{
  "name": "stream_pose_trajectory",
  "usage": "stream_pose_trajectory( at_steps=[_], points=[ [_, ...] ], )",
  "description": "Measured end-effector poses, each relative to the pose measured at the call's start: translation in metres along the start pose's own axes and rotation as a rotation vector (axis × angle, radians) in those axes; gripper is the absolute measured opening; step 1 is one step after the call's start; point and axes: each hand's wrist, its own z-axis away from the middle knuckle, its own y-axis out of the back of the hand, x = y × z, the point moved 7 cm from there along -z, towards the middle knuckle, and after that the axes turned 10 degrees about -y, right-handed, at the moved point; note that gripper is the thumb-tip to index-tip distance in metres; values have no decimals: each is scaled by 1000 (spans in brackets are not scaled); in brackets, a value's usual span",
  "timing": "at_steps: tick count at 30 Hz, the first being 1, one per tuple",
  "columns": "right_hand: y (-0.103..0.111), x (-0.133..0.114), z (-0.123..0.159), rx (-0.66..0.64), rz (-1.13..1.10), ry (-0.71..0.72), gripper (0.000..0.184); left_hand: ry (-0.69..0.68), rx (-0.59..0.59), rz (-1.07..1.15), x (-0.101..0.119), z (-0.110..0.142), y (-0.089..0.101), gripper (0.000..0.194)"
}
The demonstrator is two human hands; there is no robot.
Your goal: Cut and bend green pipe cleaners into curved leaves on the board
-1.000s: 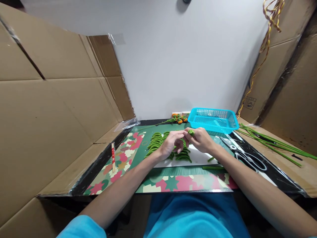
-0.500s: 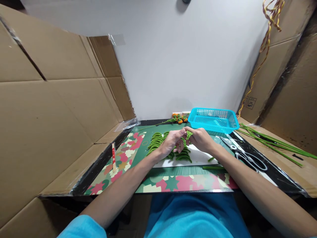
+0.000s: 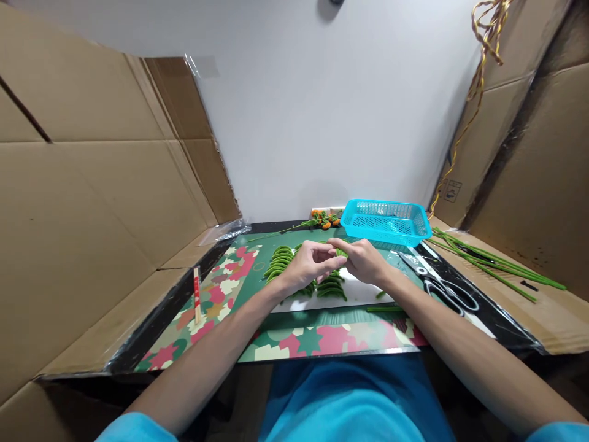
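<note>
Both hands meet over the middle of the mat, pinching a small green fuzzy piece of bent pipe cleaner (image 3: 341, 252) between them. My left hand (image 3: 311, 265) has its thumb and fingers closed on the piece from the left. From the right, my right hand (image 3: 363, 260) grips it with thumb and forefinger; the fingers hide much of its shape. Beneath them, rows of curved green pipe cleaner pieces (image 3: 278, 263) lie on a white sheet (image 3: 356, 293), partly covered by the hands. A short straight green pipe cleaner (image 3: 384, 309) lies at the sheet's front edge.
Behind the hands stands a turquoise basket (image 3: 386, 228), beside orange flowers (image 3: 326, 218) on green stems. Black-handled scissors (image 3: 448, 291) and long green pipe cleaners (image 3: 488, 261) lie at right. A red-wrapped pair of chopsticks (image 3: 197, 294) lies left. Cardboard walls (image 3: 105, 178) flank the table.
The left thumb has come over the green piece, which now shows between both hands instead of beside the right fingers. The whole view has shifted slightly, moving the scene left.
</note>
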Motion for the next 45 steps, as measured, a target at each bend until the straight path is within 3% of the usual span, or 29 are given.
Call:
stream_pose_trajectory(
  at_steps=[8,23,34,45],
  points=[
    [8,-1,2,49,-54,51,30,1,-93,-10,2,0,-7,37],
    [16,-6,2,119,-67,75,41,8,-138,53,-4,3,-14,37],
    [11,-1,3,92,-68,84,8,0,-107,19,-8,2,-10,40],
    [15,-3,2,106,-59,53,29,7,-146,56,-2,3,-15,39]
  ],
)
